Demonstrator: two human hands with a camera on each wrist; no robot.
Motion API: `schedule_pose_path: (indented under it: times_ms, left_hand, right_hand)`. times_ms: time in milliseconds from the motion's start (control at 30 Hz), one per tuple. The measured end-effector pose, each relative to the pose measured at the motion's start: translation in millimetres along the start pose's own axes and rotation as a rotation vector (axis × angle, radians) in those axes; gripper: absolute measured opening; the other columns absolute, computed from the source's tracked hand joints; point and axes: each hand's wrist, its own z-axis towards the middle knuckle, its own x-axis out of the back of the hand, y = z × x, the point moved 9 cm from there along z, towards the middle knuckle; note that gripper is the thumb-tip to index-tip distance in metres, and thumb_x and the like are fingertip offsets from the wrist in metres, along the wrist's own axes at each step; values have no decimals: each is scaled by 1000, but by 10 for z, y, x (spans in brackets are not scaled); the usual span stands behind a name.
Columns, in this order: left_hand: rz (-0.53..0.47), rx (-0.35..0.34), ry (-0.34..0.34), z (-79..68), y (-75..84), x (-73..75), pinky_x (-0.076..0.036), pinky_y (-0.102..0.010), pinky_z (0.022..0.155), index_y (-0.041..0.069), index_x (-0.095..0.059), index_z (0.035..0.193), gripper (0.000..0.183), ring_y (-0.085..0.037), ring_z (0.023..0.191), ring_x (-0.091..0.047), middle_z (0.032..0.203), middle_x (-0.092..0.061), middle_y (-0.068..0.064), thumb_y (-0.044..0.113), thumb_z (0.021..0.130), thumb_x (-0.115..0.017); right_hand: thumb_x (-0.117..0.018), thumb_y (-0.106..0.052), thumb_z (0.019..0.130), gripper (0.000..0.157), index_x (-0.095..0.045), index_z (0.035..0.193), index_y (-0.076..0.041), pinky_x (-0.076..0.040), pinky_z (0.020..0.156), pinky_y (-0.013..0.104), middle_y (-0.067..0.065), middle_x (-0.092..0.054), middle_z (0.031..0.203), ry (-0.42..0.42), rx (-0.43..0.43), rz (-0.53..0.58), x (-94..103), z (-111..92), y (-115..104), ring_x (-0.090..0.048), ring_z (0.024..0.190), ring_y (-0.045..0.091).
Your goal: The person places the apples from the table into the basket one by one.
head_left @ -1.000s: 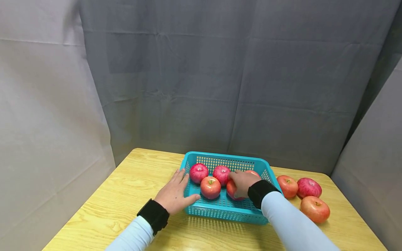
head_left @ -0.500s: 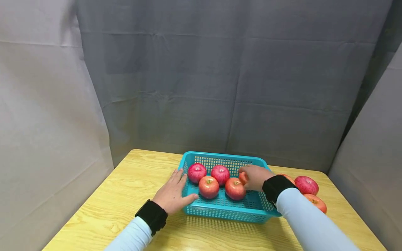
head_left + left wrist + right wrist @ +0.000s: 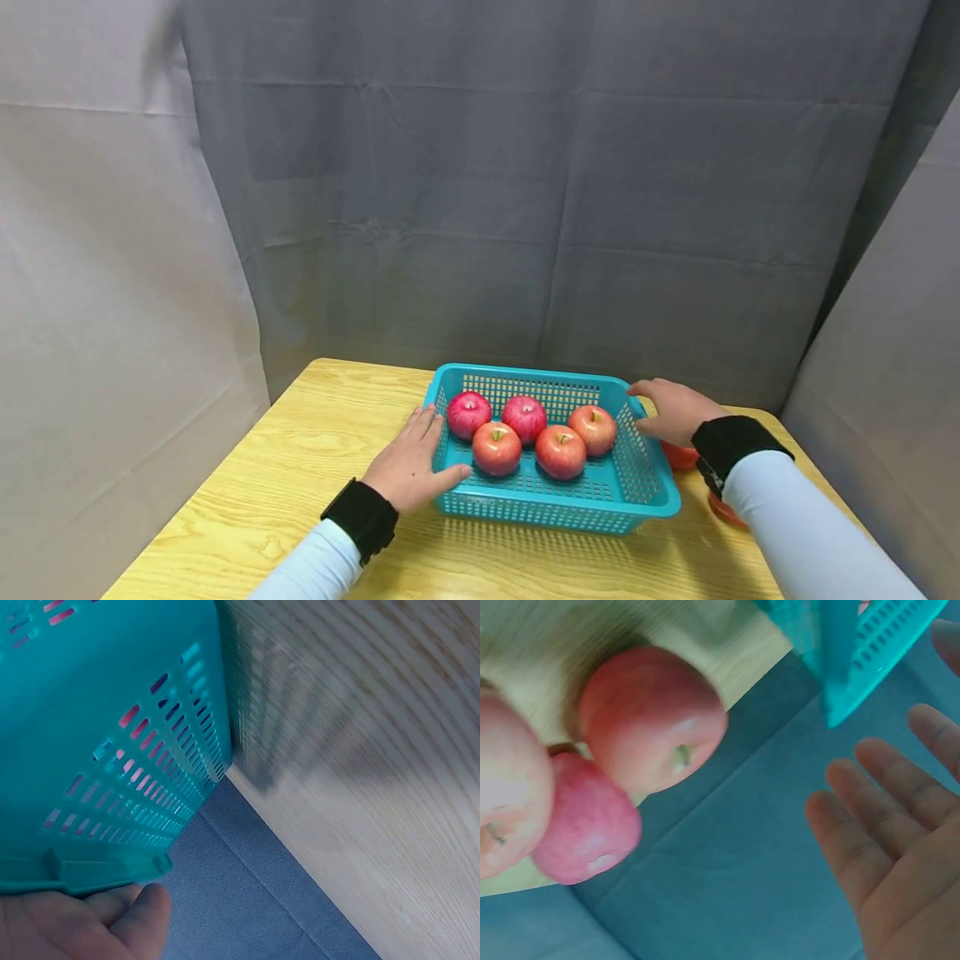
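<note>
A turquoise plastic basket [image 3: 551, 507] stands on the table, with several red apples in it, among them a light red apple [image 3: 593, 430] at the right. My left hand [image 3: 411, 462] rests at the basket's left rim, fingers extended; in the left wrist view its fingertips touch the rim's edge. Just beyond the right rim hovers my right hand [image 3: 678, 412], holding nothing, its fingers spread in the right wrist view. Below that hand lie three apples outside the basket: an orange-red apple [image 3: 649, 720], a pink apple [image 3: 589, 821] and a paler apple [image 3: 506, 787]. The right arm partly hides them in the head view.
The wood-grain table [image 3: 247, 500] extends left and in front of the basket. A grey cloth [image 3: 450, 208] hangs behind the table's far edge, and pale cloths [image 3: 112, 292] hang at both sides.
My right hand let go of a light red apple at the basket's right side, then moved right, out past the rim. The left hand stayed at the left rim.
</note>
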Motion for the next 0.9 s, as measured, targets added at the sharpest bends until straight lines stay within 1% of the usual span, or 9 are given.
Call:
schedule_pose_path:
  times_ms: [100,200,333,500,667,767,900]
  left_hand:
    - [-2,7,-3,2,-8,-2,-30,-47,108,1,-29,146,98,-30,138,-12,151,-26,-16,74,82,-46]
    - [-2,14,-5,0,-22,-10,-30,-47,108,1,-29,146,99,-30,138,-12,151,-26,-15,74,81,-46]
    - [-8,21,-6,-7,-28,-12,-31,-47,107,1,-30,146,97,-30,138,-12,151,-26,-16,72,82,-48]
    - [-14,21,-12,-12,-16,-17,-31,-48,107,1,-30,146,95,-31,138,-12,151,-25,-16,70,83,-50]
    - [-15,21,-10,-11,-4,-17,-32,-48,107,0,-31,145,94,-31,138,-12,151,-26,-16,69,83,-51]
    - [-12,16,-4,-6,3,-4,-32,-47,107,-1,-32,145,96,-31,137,-13,151,-27,-17,71,83,-49]
    - [-5,14,0,5,3,10,-31,-46,107,0,-31,145,97,-30,138,-12,151,-27,-17,72,83,-47]
  right_hand:
    - [-66,-22,83,50,-53,128,-3,-41,92,63,25,-53,126,3,-30,38,-31,-41,144,-47,113,42]
    - [-66,-22,83,52,-52,128,-2,-41,90,65,27,-52,126,-12,-62,70,-106,-79,277,-47,112,44]
    - [-67,-24,83,55,-50,129,1,-42,88,66,30,-51,125,-32,-96,73,-224,-119,448,-48,109,45]
    - [-69,-20,79,59,-48,129,5,-44,84,66,32,-51,120,-38,-124,76,-364,-153,640,-51,101,44]
    - [-71,-21,78,64,-46,129,7,-45,82,67,34,-51,117,-16,-146,37,-470,-162,757,-52,98,45]
    - [-73,-24,76,67,-46,130,6,-45,80,68,36,-48,119,-15,-174,30,-518,-161,801,-52,96,47]
    - [-75,-25,74,72,-44,132,4,-46,77,69,35,-46,118,-10,-203,23,-558,-135,848,-52,92,46]
